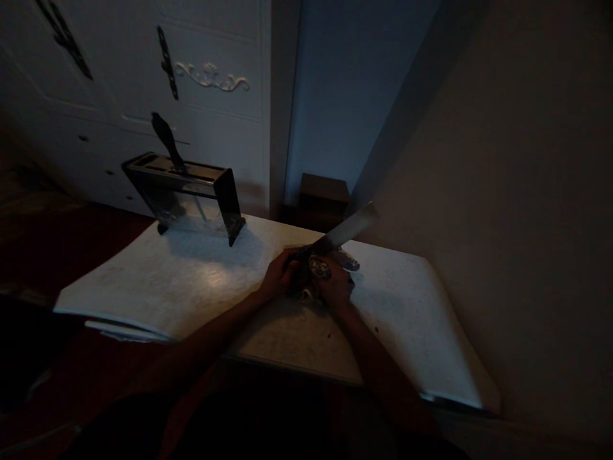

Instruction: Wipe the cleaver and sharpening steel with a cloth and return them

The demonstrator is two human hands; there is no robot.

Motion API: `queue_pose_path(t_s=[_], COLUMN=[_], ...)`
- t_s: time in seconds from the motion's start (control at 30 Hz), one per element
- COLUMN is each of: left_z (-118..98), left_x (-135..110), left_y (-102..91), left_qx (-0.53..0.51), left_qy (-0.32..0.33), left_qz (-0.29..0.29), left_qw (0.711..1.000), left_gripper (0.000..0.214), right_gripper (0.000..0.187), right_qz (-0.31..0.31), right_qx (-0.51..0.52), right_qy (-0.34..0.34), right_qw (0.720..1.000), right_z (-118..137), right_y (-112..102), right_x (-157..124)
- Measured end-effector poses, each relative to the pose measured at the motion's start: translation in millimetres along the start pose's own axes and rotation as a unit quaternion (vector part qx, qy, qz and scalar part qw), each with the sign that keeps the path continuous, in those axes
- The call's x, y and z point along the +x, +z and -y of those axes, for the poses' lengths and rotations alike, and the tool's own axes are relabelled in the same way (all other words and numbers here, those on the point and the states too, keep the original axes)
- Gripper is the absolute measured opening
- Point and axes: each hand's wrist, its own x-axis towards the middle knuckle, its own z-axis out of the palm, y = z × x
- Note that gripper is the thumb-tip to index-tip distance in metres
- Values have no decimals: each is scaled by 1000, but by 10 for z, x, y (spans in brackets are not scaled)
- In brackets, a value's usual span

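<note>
Light is dim, tabletop glare faint, knife blade blurred.

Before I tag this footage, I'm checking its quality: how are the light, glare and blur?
Head view: dim overall, nearly black along the bottom edge; a soft glare patch on the white table; a soft shadow beside the knife block; the knife in the left hand blurs towards its tip; the right hand is dark, its fine detail lost.
</note>
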Motion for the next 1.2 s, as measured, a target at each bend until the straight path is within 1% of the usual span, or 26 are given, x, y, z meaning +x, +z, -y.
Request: queue_pose_path(t_s=[0.13,0.27,0.4,0.47,0.53,0.6,0.67,0.73,0.8,0.87,0.97,1.03,1.07,1.13,1.2], left_z=[-52,-67,-28,-19,-33,-65,-98,-114,-107,-81,-40,-22,-16,-7,6], left_x=[16,49,86,96,93,80,63,51,44,38,14,-8,-18,-30,-28], left_y=[1,-24,-49,-60,-78,-104,-134,-159,-174,-175,-158,-140,-130,-112,-96], left_qx=[-74,-126,-204,-268,-353,-439,-499,-531,-541,-546,-559,-565,-567,-566,-559], left_qy=[-27,-75,-126,-150,-186,-230,-283,-337,-378,-401,-414,-413,-411,-408,-406], left_qz=[-17,-52,-78,-78,-54,-12,37,83,126,174,255,292,302,313,323], left_qw=[997,988,968,948,915,868,818,773,741,715,672,652,647,644,646], left_gripper=[51,53,50,45,36,26,20,26,40,52,58,60,61,61,61], right_gripper=[28,29,28,28,28,28,28,28,29,31,35,38,39,37,33], right_qz=[7,-2,-10,-8,-12,-21,-30,-37,-47,-59,-74,-92,-101,-108,-98], right_qx=[1,17,23,26,33,40,47,51,55,61,65,57,53,42,30], right_qy=[54,59,58,61,58,54,57,61,60,56,59,61,55,27,-22], right_qw=[999,998,998,998,998,998,997,996,996,995,993,992,992,993,994], right_z=[-3,46,61,52,34,15,2,-4,-2,4,13,17,19,26,38], right_y=[36,33,31,35,42,49,50,45,38,34,37,39,37,28,12], right_x=[7,-1,3,6,5,-1,-10,-18,-22,-22,-23,-34,-43,-67,-92])
